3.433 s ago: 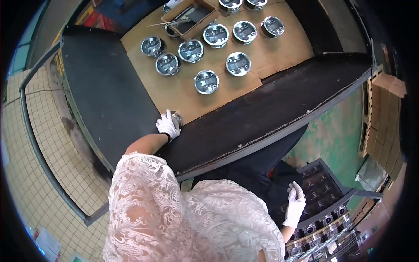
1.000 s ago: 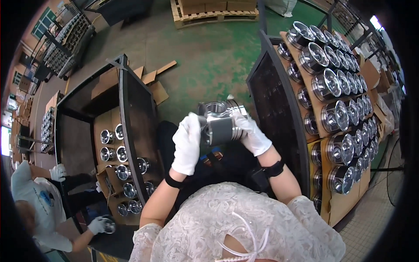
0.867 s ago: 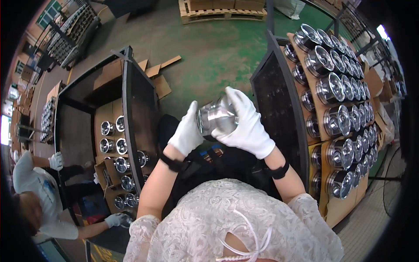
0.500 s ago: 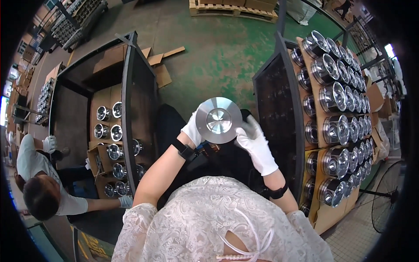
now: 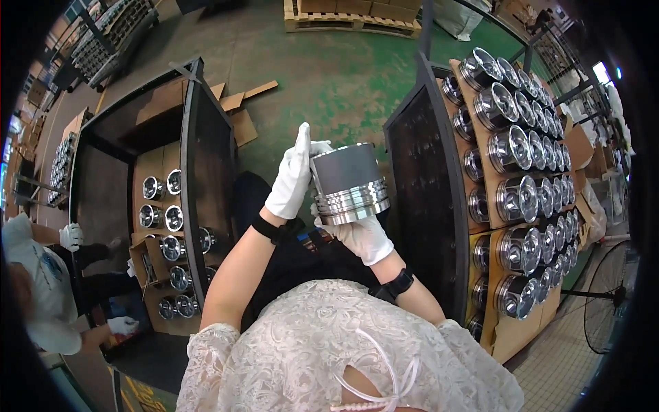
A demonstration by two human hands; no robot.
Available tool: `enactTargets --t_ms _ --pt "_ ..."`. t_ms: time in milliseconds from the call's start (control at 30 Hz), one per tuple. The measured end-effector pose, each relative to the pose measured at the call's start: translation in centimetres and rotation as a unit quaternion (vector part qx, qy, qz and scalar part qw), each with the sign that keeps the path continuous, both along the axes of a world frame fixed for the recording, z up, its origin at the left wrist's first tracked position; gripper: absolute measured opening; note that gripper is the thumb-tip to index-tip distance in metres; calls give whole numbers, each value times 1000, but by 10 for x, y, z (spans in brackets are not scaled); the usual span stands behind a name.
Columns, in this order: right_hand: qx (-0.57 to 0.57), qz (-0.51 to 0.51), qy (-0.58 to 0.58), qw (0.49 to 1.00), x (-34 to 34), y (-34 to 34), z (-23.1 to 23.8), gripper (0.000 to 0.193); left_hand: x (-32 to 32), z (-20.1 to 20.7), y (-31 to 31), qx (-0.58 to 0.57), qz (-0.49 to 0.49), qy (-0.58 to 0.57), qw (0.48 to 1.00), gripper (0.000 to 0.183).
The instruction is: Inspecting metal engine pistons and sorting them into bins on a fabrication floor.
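A large metal piston point(image 5: 349, 168) is held in front of my body, its side toward me. Its skirt is dark grey, and the shiny ring grooves run round its lower end. My left hand point(image 5: 292, 178), in a white glove, lies along the piston's left side, one finger pointing up and others reaching behind the far rim. Under the grooved end, my right hand point(image 5: 365, 240), also gloved in white, supports the piston from below; its fingertips are partly hidden beneath the metal.
At my right a dark-framed rack point(image 5: 429, 185) bears rows of shiny pistons point(image 5: 511, 147) on cardboard sheets. A dark cart point(image 5: 195, 158) at my left holds more pistons point(image 5: 173, 218). Beyond it is a co-worker point(image 5: 48, 275) in white gloves. Cardboard pieces point(image 5: 244, 127) lie on the green floor.
The piston has been turned from its round end face to its side. My right hand has moved from its right edge to underneath. The co-worker has shifted left.
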State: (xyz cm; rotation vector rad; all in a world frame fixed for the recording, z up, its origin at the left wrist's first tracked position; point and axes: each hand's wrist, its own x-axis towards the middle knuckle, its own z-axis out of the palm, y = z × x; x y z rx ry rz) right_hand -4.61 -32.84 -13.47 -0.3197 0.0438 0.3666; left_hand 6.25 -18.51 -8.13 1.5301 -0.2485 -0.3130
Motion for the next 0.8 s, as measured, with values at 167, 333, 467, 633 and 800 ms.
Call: enactTargets --t_ms 167,333,467,633,800 --pt "-141 -73 35 987 2 -22 -8 50 -23 -12 7 -143 14 7 990 51" --pt "-375 -187 65 905 9 -33 24 75 -57 -10 17 -292 18 187 938 48" --pt "-693 -214 -109 680 15 -34 22 85 -52 -7 2 -322 11 242 915 45" --pt "-801 -297 -240 462 5 -8 49 91 -51 -59 9 -404 -10 264 876 42" --pt "-775 -310 -312 454 -3 7 64 94 -50 -73 17 -451 -7 355 819 50"
